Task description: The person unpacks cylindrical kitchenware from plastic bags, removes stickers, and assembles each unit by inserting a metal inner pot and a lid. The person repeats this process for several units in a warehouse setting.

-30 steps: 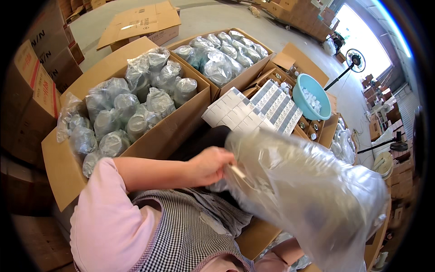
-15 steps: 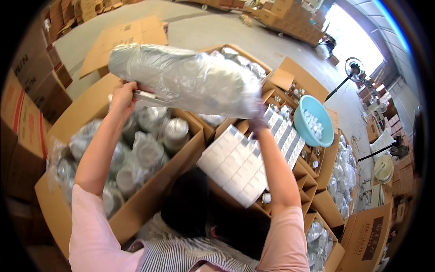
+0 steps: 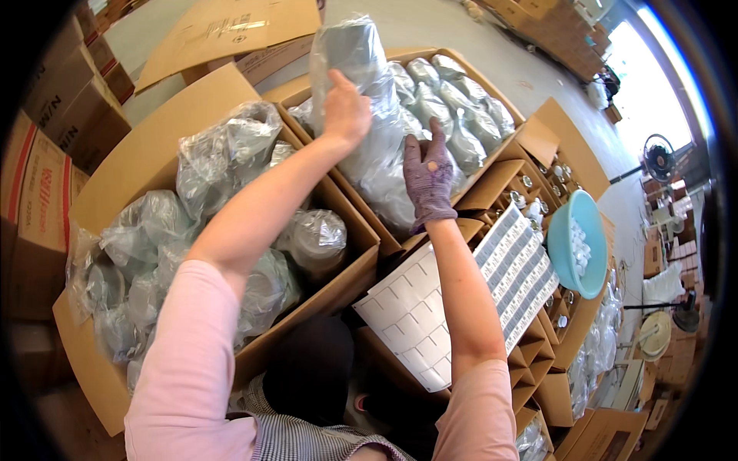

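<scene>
A long bundle wrapped in clear plastic (image 3: 350, 48) slants down into the middle cardboard box (image 3: 350, 201). My bare left hand (image 3: 346, 113) grips it near its upper end, fingers closed on the film. My right hand (image 3: 429, 175), in a purple-grey glove, lies against or just beside the bundle's lower right side with its fingers apart; whether it touches is hard to tell. Around it in the same box lie several similar plastic-wrapped pieces (image 3: 457, 115). What the film encloses cannot be made out.
On my left, a large open carton (image 3: 307, 288) holds several bagged cup-like pieces (image 3: 317, 240). To the right, white label sheets (image 3: 419, 311) lie over a divided carton (image 3: 530, 357). A light-blue basin (image 3: 565, 246) of small white pieces stands beyond. A fan (image 3: 658, 157) stands farther right.
The bundle has gone from level in both hands to steeply tilted, its lower end in the middle box. My right hand has come off its end; my left still grips it.
</scene>
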`<state>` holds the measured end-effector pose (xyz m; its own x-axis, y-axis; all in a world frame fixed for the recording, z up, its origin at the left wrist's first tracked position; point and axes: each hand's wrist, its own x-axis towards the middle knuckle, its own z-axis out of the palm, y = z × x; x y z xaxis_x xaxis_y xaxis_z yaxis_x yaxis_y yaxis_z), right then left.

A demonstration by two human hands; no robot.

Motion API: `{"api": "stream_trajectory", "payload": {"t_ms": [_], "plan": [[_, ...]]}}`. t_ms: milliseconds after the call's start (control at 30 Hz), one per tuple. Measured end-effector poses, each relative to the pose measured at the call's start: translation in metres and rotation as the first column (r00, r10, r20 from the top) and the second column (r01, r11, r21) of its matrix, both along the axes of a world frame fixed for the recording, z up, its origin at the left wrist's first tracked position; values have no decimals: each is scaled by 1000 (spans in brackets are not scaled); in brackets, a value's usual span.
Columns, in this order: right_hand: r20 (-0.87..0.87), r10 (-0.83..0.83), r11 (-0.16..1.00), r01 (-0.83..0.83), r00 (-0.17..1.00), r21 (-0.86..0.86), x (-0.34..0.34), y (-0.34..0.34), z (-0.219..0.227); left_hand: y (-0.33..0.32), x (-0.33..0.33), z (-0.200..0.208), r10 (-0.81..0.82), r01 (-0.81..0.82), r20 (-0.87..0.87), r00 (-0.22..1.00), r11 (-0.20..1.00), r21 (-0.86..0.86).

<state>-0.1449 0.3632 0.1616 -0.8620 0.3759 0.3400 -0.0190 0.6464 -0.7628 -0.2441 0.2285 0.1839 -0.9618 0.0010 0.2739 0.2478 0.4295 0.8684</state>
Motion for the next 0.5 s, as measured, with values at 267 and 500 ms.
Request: {"api": "stream_trajectory", "payload": {"t_ms": [267, 500], "plan": [[-11, 63, 986, -64, 998, -156, -36, -14, -41, -28, -39, -39, -135, 90, -262, 956, 980, -177], [-85, 228, 734, -229, 970, -639, -55, -14, -35, -3, -12, -50, -242, 93, -583, 776, 957, -274]]}}
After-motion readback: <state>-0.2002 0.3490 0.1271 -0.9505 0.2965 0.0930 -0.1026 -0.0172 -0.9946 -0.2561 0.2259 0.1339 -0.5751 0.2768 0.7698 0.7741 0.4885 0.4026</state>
